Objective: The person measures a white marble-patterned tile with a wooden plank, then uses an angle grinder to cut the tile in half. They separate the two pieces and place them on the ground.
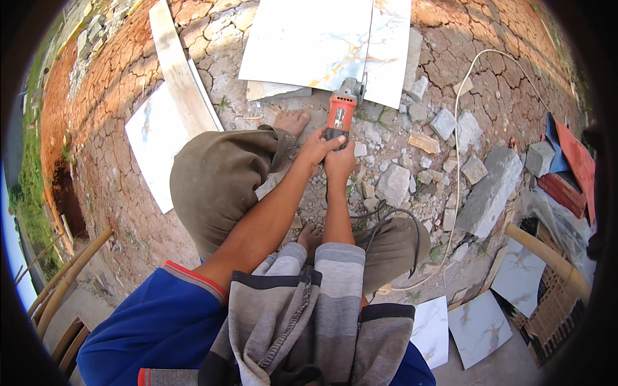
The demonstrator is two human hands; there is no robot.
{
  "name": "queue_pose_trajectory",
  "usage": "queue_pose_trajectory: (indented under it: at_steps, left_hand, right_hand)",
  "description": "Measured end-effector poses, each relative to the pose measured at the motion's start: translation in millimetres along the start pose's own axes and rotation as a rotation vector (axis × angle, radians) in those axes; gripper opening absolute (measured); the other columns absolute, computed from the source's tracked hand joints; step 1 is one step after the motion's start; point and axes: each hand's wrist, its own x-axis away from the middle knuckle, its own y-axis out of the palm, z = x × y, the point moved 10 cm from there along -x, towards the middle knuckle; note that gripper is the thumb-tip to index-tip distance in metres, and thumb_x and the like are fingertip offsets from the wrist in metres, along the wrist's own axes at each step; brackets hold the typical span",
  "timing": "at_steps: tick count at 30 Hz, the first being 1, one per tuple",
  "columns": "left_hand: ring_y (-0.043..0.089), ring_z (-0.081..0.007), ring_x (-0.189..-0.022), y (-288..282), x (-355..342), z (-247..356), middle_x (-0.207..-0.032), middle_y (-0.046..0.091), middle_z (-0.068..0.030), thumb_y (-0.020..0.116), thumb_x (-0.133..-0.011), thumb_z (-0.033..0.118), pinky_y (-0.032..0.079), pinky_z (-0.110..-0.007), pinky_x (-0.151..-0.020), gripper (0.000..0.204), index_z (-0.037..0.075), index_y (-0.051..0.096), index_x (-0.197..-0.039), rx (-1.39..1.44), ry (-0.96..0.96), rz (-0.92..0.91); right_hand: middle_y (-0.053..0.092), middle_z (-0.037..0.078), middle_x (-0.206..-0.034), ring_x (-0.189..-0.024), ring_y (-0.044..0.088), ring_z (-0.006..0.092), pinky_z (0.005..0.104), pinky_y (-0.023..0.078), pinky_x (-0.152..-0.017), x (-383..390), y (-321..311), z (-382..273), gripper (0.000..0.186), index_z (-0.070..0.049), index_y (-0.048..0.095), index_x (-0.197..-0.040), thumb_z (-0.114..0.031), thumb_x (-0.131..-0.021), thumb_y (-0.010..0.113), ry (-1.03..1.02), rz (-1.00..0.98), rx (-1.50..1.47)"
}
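Both hands are closed on the red and grey angle grinder: my left hand around the left of its dark rear end, my right hand around the right. The grinder's disc sits at the near edge of a white tile with orange veining, by a thin dark line running lengthwise across it. The tile rests on grey rubble blocks. My bare left foot is on the ground just left of the grinder, near that edge.
More tiles lie at left with a wooden plank, and at lower right. Broken concrete and a pale cable lie rightward. Bamboo poles stand at both sides. Red and blue sheets are at far right.
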Motion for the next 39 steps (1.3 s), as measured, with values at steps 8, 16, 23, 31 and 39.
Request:
queue_pose_trajectory:
  at_steps: [8,16,23,31,39]
  left_hand:
    - [0.068,-0.0205,-0.104,0,-12,12,-0.118,0.067,-0.0123,0.089,-0.083,0.025,0.056,-0.034,-0.089,0.076,-0.003,0.05,-0.142,-0.036,-0.037,0.082]
    - [0.063,-0.017,-0.106,32,3,91,-0.119,0.065,-0.0114,0.082,-0.091,0.024,0.051,-0.032,-0.091,0.054,-0.003,0.056,-0.131,-0.137,0.229,0.186]
    - [0.06,-0.0179,-0.118,162,189,230,-0.132,0.064,-0.0128,0.072,-0.099,0.016,0.046,-0.032,-0.103,0.026,0.003,0.063,-0.12,-0.054,0.307,-0.439]
    - [0.062,-0.0327,-0.128,189,266,315,-0.138,0.063,-0.0254,0.064,-0.104,0.023,0.05,-0.043,-0.103,0.033,-0.005,0.067,-0.121,0.324,0.125,-1.091]
    - [0.057,-0.0499,-0.13,176,226,304,-0.136,0.053,-0.0459,0.054,-0.103,0.055,0.043,-0.05,-0.114,0.091,-0.03,0.045,-0.135,0.628,0.177,-1.126]
  right_hand:
    - [0.072,0.031,-0.098,-0.094,0.07,0.0511,0.0572,0.053,-0.08,-17,4,-12,0.053,0.002,0.059,-0.111,-0.04,-0.084,0.077,0.024,-0.002,0.049]
    - [0.072,0.03,-0.096,-0.092,0.071,0.0483,0.0529,0.055,-0.08,-27,10,-25,0.058,0.004,0.06,-0.111,-0.039,-0.079,0.08,0.038,0.016,-0.034]
    - [0.073,0.026,-0.097,-0.091,0.073,0.0412,0.0486,0.055,-0.081,-53,-1,-76,0.059,0.004,0.063,-0.113,-0.038,-0.077,0.083,-0.13,0.058,-0.126]
    - [0.073,0.027,-0.1,-0.091,0.073,0.0415,0.0462,0.057,-0.085,-220,34,-200,0.07,0.007,0.061,-0.118,-0.04,-0.07,0.082,-0.228,0.06,-0.107]
    - [0.073,0.027,-0.102,-0.094,0.073,0.0392,0.0452,0.058,-0.083,-346,76,-252,0.074,0.009,0.065,-0.11,-0.047,-0.065,0.083,-0.261,0.134,-0.05]
